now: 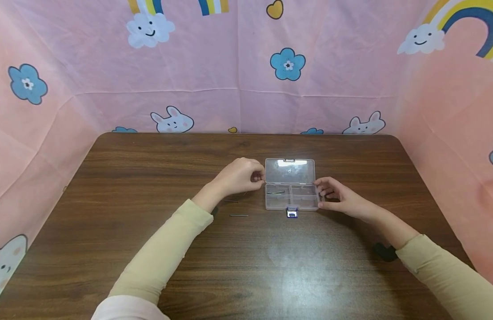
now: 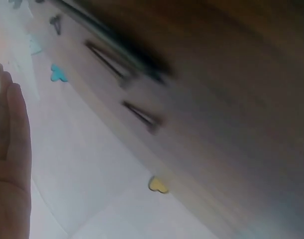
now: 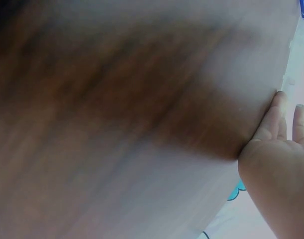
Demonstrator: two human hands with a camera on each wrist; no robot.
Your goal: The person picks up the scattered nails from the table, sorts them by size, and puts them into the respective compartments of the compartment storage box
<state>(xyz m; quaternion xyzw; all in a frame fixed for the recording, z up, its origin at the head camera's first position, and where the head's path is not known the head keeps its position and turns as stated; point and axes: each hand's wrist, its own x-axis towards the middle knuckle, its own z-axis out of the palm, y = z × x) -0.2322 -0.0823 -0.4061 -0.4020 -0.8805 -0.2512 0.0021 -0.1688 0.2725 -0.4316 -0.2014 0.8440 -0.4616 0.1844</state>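
Observation:
A clear plastic compartment box (image 1: 304, 202) stands on the table with its lid (image 1: 290, 171) raised at the back. Greenish-dark nails (image 1: 276, 193) lie in its left part. At the box's left edge my left hand (image 1: 243, 174) pinches a thin nail (image 1: 270, 183), its tip reaching over the box. My right hand (image 1: 338, 199) holds the right side of the box between thumb and fingers. On the table below my left hand lies a loose nail (image 1: 239, 215), with another nail (image 1: 230, 201) partly behind the wrist. The left wrist view shows blurred nails (image 2: 142, 115) on the wood.
A blue-edged latch (image 1: 292, 213) hangs at the front of the box. The brown wooden table (image 1: 246, 266) ends at the back against a pink patterned cloth (image 1: 214, 66), which also lines both sides.

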